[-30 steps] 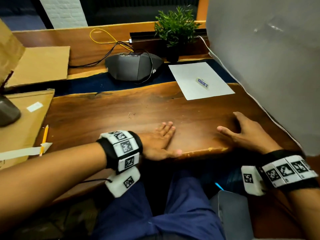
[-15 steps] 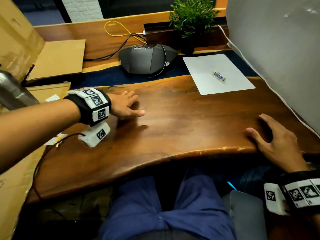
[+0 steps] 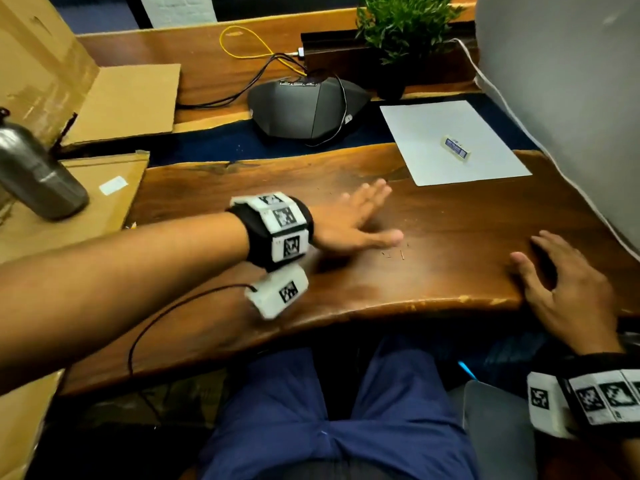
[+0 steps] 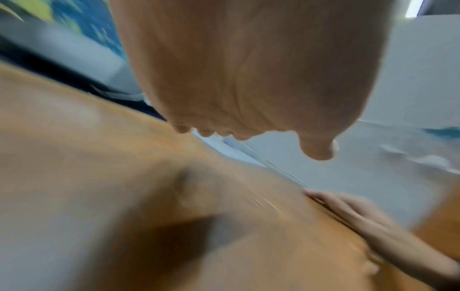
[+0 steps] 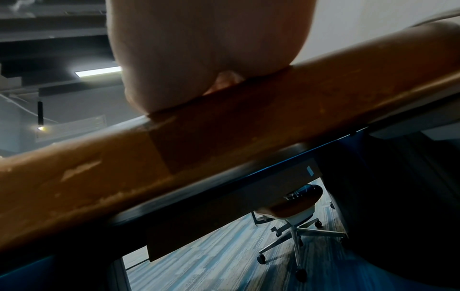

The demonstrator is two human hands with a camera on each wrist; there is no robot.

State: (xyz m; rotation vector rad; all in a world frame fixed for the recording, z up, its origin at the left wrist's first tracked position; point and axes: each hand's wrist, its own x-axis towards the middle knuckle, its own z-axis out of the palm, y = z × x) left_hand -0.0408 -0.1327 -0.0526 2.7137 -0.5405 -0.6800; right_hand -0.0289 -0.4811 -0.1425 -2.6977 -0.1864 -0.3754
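Observation:
My left hand (image 3: 360, 216) is stretched flat over the middle of the wooden desk (image 3: 450, 216), fingers straight and together, blurred by motion; it holds nothing. Small crumbs (image 3: 394, 253) lie on the wood just beside its thumb. In the left wrist view the left hand (image 4: 248, 78) shows its open palm above the desk (image 4: 99, 177). My right hand (image 3: 561, 282) rests flat on the desk's front right edge, fingers relaxed and spread. In the right wrist view the right hand's (image 5: 206, 55) palm lies on the desk edge (image 5: 224, 137).
A white sheet (image 3: 450, 140) with a small eraser (image 3: 456, 150) lies at the back right. A grey conference speaker (image 3: 304, 109), cables and a potted plant (image 3: 401, 32) stand behind. Cardboard (image 3: 124, 98) and a steel bottle (image 3: 34, 171) are at the left. A grey panel (image 3: 571, 98) borders the right.
My left hand went from the desk's front edge out to the left, and has now swept right to the desk's middle. The right hand has stayed on the front right edge.

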